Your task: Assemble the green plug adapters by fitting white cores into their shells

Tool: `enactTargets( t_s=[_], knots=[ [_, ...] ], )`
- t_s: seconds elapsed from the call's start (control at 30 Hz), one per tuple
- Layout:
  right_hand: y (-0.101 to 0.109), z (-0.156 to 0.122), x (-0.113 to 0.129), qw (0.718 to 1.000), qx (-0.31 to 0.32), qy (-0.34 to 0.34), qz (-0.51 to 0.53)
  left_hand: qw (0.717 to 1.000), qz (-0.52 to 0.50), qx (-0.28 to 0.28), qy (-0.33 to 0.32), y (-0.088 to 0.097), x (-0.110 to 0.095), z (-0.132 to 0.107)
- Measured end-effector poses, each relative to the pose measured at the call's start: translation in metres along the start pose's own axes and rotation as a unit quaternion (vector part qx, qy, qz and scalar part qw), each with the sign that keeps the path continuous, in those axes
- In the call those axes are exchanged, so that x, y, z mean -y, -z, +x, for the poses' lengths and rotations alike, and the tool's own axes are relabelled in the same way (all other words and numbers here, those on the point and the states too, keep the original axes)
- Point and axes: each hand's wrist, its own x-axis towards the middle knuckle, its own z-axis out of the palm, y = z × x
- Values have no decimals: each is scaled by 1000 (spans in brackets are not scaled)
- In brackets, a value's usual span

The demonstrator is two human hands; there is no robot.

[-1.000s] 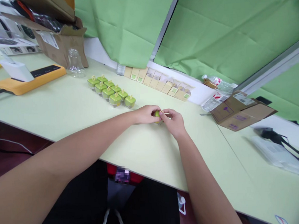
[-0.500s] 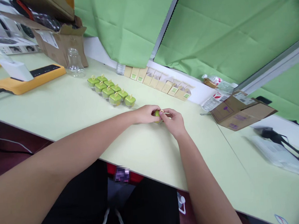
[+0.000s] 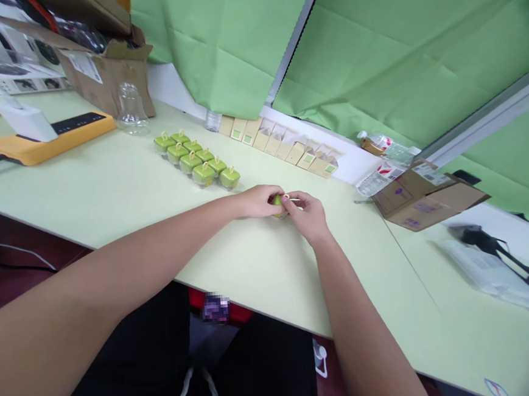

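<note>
At the middle of the table, my left hand (image 3: pixel 261 201) is closed around a small green-lidded container (image 3: pixel 277 202), which it partly covers. My right hand (image 3: pixel 307 214) pinches a thin pale loop or strip (image 3: pixel 293 200) at the top of that container, from the right side. The two hands nearly meet over it. To the left, several matching green-lidded containers (image 3: pixel 191 161) stand in two close rows, clear below and with a pale loop on each lid.
Small tan cartons (image 3: pixel 288 147) line the wall. An orange power strip (image 3: pixel 58 138), a clear glass jar (image 3: pixel 132 111) and an open cardboard box (image 3: pixel 104 82) are at the left. Another box (image 3: pixel 424 194), plastic bottles (image 3: pixel 386 145) and a black cabled device (image 3: pixel 502 258) lie at the right.
</note>
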Motion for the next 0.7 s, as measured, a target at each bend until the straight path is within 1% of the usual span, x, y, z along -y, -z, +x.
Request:
enactTargets(
  t_s=[0.23, 0.7],
  knots=[
    [0, 0, 1, 1000, -2, -1, 0, 1000, -6, 2, -9, 0, 2, 0],
    [-1, 1, -1, 1000, -2, 1, -3, 1000, -5, 1, -1, 1, -1, -1]
  ],
)
